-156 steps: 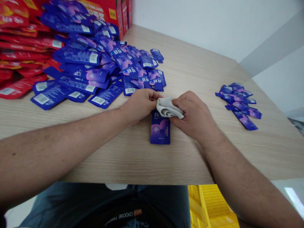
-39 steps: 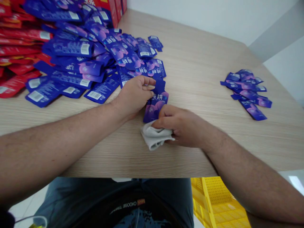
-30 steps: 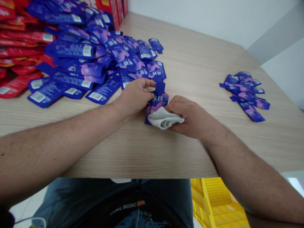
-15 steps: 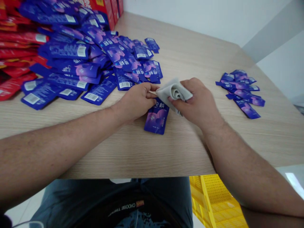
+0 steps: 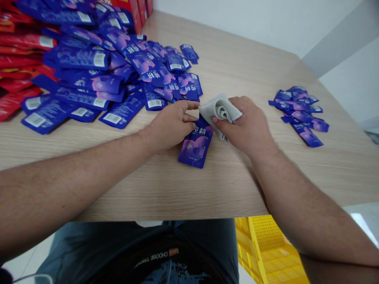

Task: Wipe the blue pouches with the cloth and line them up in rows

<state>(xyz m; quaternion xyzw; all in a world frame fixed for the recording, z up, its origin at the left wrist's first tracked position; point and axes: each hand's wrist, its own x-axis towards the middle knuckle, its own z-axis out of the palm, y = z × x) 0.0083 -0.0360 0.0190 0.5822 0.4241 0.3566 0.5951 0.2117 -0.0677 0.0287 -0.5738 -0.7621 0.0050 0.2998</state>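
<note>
A blue-purple pouch (image 5: 195, 148) with pink shapes and white characters lies before me at the middle of the table. My left hand (image 5: 174, 124) pinches its upper left edge between thumb and fingers. A folded pale grey cloth (image 5: 219, 110) is bunched in my right hand (image 5: 248, 124), thumb on top, and rests over the pouch's far end, hiding it. Beyond my left hand spreads a large pile of similar blue pouches (image 5: 156, 75). To the right of my right hand lies a smaller group of the same pouches (image 5: 302, 110).
Red pouches (image 5: 20, 75) are heaped at the far left, with red boxes (image 5: 137, 14) behind. The wooden table (image 5: 142, 185) ends just in front of my lap. A yellow plastic crate (image 5: 266, 244) stands below its front edge at the right. A white wall (image 5: 251, 23) borders the back.
My right hand and the cloth have shifted slightly right over the pouch, whose upper part now shows a little more. My left hand keeps its hold. The view has tilted slightly.
</note>
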